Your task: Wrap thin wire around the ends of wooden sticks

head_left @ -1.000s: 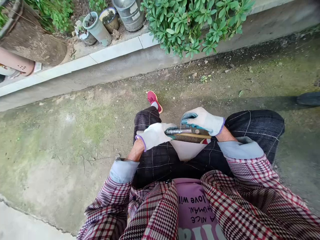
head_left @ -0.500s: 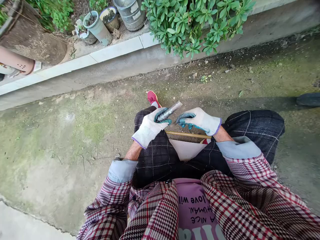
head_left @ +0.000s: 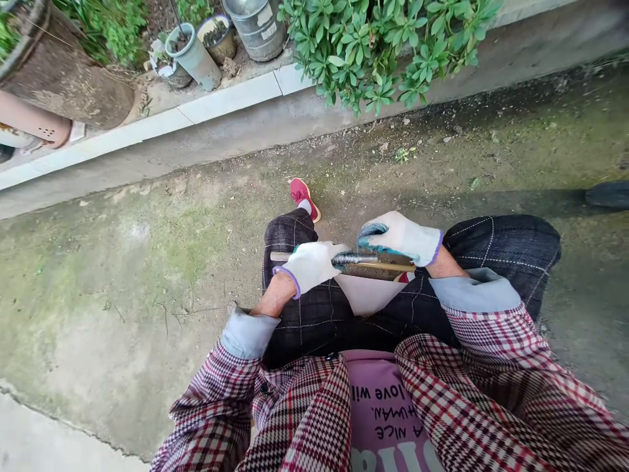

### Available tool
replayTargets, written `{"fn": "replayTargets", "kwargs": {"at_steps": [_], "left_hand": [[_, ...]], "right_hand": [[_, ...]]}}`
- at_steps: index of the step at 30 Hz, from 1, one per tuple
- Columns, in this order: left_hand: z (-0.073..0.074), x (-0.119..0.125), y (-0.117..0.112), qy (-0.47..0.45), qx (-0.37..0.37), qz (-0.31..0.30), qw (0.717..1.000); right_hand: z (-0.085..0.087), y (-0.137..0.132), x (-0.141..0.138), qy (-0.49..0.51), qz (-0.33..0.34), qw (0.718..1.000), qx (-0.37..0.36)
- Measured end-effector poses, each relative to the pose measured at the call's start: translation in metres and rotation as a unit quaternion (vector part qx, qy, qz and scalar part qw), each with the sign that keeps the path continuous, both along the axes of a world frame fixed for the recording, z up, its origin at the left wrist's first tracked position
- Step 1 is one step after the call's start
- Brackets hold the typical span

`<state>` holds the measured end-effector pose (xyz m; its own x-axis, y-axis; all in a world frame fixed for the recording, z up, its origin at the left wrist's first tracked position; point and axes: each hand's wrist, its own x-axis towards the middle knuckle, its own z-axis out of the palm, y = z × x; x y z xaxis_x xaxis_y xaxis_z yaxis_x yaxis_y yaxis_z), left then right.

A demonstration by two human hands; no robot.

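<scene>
The white-gloved left hand [head_left: 317, 265] is closed around a rod [head_left: 368, 258] with a shiny winding [head_left: 348, 259], held crosswise near a yellowish stick [head_left: 390, 267]. The right hand [head_left: 399, 237] has its fingers bent beside the winding; whether they pinch a strand, one cannot tell. For good work, the rod should probably be gripped firmly and any strand evenly taut. Below is concrete ground [head_left: 187, 246] with greenish patches; ahead, a tiled ledge [head_left: 230, 98] runs before small pots [head_left: 194, 59] and a leafy shrub [head_left: 388, 49].

Mossy ground [head_left: 147, 262], ledge [head_left: 216, 108] of pots
Upper left, a bucket [head_left: 259, 31], a pale pot [head_left: 195, 58] and a big tub [head_left: 73, 85] stand on the ledge; mid-frame, a red shoe [head_left: 302, 195] on the ground.
</scene>
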<state>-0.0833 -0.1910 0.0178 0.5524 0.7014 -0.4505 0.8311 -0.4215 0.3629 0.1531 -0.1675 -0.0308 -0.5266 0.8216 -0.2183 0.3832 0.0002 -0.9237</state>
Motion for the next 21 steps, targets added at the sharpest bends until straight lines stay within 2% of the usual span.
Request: {"fn": "replayTargets", "kwargs": {"at_steps": [3,7,12,16,19,21], "left_hand": [[0.010,-0.006,0.001,-0.149,-0.055,0.052,0.986],[0.016,-0.008,0.001,-0.309,-0.046,0.172,0.934],[0.016,-0.006,0.001,-0.407,-0.078,0.259,0.872],[0.027,-0.011,0.005,-0.481,-0.111,0.331,0.804],[0.038,-0.022,0.011,-0.543,-0.108,0.356,0.753],[0.046,-0.031,0.015,-0.574,-0.092,0.367,0.726]], "right_hand": [[0.004,0.003,0.001,0.016,-0.033,0.999,0.003],[0.003,0.003,0.001,0.081,-0.062,0.992,-0.072],[0.000,0.000,-0.005,0.094,0.005,0.994,-0.057],[-0.009,0.000,-0.012,0.000,0.056,0.998,-0.035],[-0.028,0.000,-0.018,-0.133,0.084,0.987,0.016],[-0.044,0.000,-0.019,-0.186,0.085,0.978,0.034]]}}
